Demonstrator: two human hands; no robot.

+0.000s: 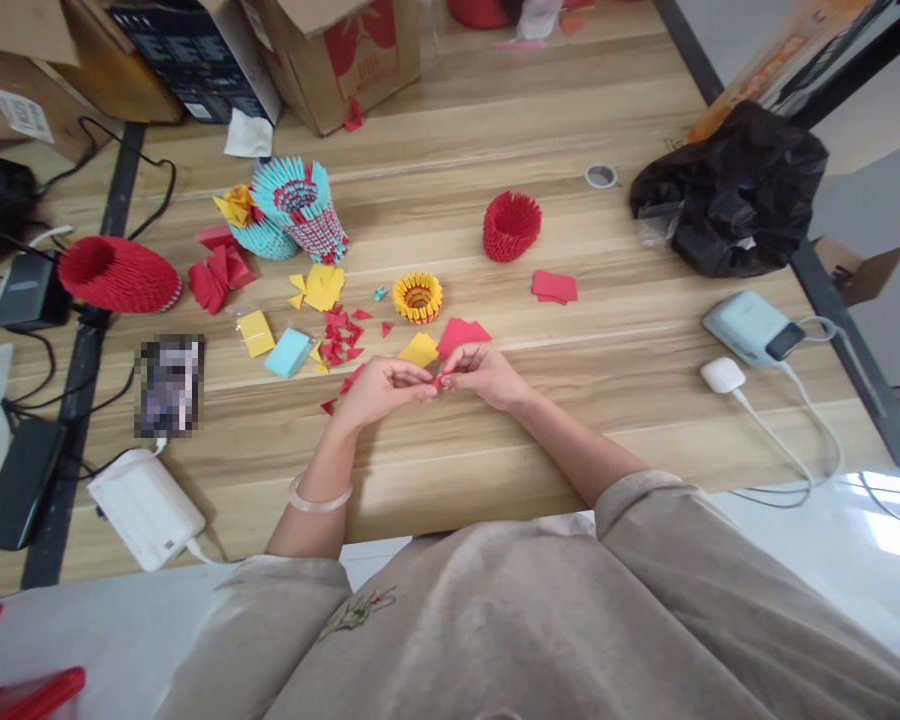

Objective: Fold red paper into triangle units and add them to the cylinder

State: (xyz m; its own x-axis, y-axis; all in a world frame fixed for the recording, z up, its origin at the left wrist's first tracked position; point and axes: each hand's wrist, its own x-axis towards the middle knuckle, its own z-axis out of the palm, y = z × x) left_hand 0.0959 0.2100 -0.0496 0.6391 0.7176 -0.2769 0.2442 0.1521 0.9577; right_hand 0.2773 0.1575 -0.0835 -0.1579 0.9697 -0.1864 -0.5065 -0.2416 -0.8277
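Between my fingertips is a small piece of red paper [438,382], mostly covered by the fingers. My left hand [390,388] pinches it from one side and my right hand [484,375] from the other, just above the wooden table. Beyond the hands lie red paper sheets [461,334] and a yellow sheet [418,350]. Several folded red paper triangles [336,338] are heaped beyond my left hand. A yellow-and-red paper ring [418,298] built of folded pieces stands farther back, and a red paper bowl [511,228] stands behind it to the right.
Left of the heap are a blue paper stack [288,353] and a yellow pack [255,333]. Blue-and-red [311,215] and red [116,275] paper vases stand at the back left. A phone [169,386] and white power bank [146,508] lie left; a black bag [731,195] and pale-blue charger [750,328] right.
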